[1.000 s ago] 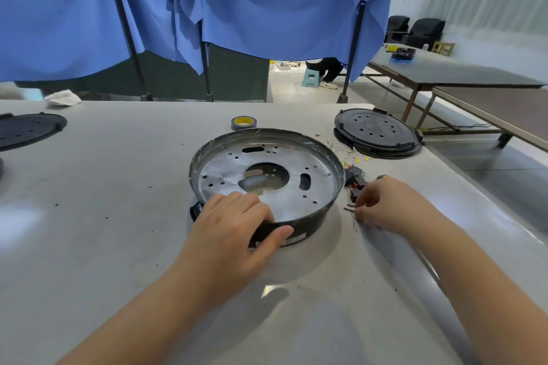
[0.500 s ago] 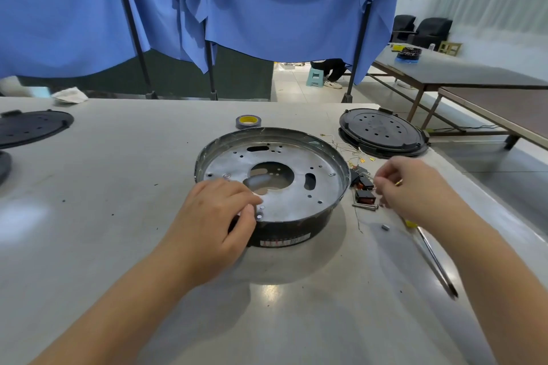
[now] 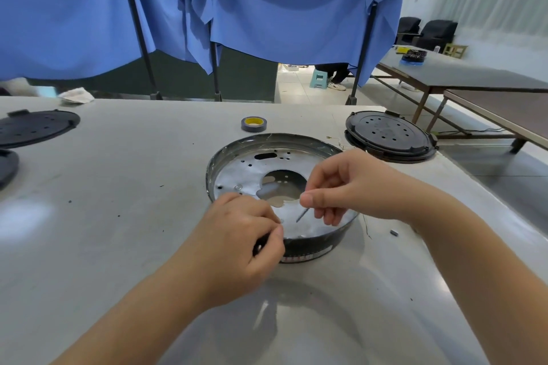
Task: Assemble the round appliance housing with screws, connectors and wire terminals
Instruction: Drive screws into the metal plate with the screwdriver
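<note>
My right hand [image 3: 350, 187] came over the round housing [image 3: 267, 166], fingers pinching a screw [image 3: 302, 214]. Left hand [image 3: 246, 234] grips the rim, ready to fit it.

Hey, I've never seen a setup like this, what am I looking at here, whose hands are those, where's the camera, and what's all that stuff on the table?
There is no machine here: a person works with two bare hands, filmed by a wide-angle camera worn on the head, looking forward and down. On the pale grey table stands a round black appliance housing with a perforated shiny metal plate inside. The left hand is at its near rim, fingers curled; what it grips is hidden. The right hand hovers over the plate, pinching a thin metal pin or screw. Farther back lies a grey roll of tape with a yellow core. A round black perforated lid sits to the right and a similar black disc to the left. Blue cloth curtains hang behind.
</note>
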A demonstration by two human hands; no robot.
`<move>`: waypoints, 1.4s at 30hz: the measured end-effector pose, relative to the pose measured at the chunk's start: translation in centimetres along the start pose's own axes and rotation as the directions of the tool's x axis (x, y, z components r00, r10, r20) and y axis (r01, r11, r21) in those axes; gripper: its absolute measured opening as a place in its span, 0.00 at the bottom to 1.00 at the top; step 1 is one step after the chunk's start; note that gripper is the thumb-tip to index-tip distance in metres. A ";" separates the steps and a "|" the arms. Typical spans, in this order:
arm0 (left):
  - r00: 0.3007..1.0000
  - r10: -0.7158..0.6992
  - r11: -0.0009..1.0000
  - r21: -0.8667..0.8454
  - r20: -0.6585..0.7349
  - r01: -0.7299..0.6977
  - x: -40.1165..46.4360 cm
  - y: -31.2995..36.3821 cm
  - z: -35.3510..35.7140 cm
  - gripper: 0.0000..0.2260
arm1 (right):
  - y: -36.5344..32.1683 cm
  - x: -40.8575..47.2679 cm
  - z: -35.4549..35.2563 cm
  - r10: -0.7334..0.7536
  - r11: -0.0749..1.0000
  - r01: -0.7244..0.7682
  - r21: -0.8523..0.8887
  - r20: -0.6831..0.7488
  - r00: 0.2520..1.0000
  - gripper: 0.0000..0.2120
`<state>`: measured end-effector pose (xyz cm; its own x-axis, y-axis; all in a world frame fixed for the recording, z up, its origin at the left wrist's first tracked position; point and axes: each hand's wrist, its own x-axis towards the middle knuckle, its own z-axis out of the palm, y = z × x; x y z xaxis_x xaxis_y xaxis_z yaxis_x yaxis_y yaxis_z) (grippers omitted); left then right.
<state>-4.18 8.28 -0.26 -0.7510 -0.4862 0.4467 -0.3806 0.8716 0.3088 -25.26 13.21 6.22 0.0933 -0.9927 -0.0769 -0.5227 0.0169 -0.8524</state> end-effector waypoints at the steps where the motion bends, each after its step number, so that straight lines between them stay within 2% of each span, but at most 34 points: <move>1: 1.000 0.012 1.000 0.001 -0.003 -0.012 -0.1 0.1 -0.1 0.18 | -0.1 0.2 0.0 0.016 1.000 -0.016 -0.013 0.040 0.999 0.12; 5: 0.998 0.059 0.998 0.028 -0.003 -0.059 -0.3 -0.2 -0.4 0.17 | -0.3 1.0 0.1 0.079 0.996 -0.071 -0.051 0.179 0.981 0.06; 9: 0.994 0.107 0.993 0.061 -0.011 -0.106 -0.2 -1.1 -0.2 0.21 | -0.6 1.7 0.2 0.093 0.995 -0.083 -0.050 0.253 0.963 0.05; 14: 0.991 0.121 0.988 0.102 -0.057 -0.115 -0.1 -1.6 0.6 0.18 | -0.7 2.2 0.0 0.118 0.993 -0.107 -0.052 0.332 0.936 0.03; 22: 0.987 0.118 0.991 0.075 -0.113 -0.110 -0.1 -1.9 1.0 0.16 | -0.4 2.2 -0.3 0.116 0.992 -0.094 -0.081 0.328 0.937 0.04; 30: 0.983 0.130 0.988 0.097 -0.127 -0.118 0.0 -1.9 0.6 0.22 | -0.7 1.8 -1.2 0.145 0.986 -0.104 -0.134 0.349 0.926 0.04; 42: 0.986 0.110 0.992 0.069 -0.126 -0.102 0.2 -2.4 0.2 0.23 | -0.5 1.9 -0.8 0.151 0.980 -0.096 -0.173 0.340 0.928 0.04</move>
<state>-3.50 6.08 -1.06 -0.7141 -0.3915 0.5803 -0.3386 0.9187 0.2031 -25.53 11.19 6.92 0.2956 -0.8783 -0.3757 -0.6679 0.0911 -0.7386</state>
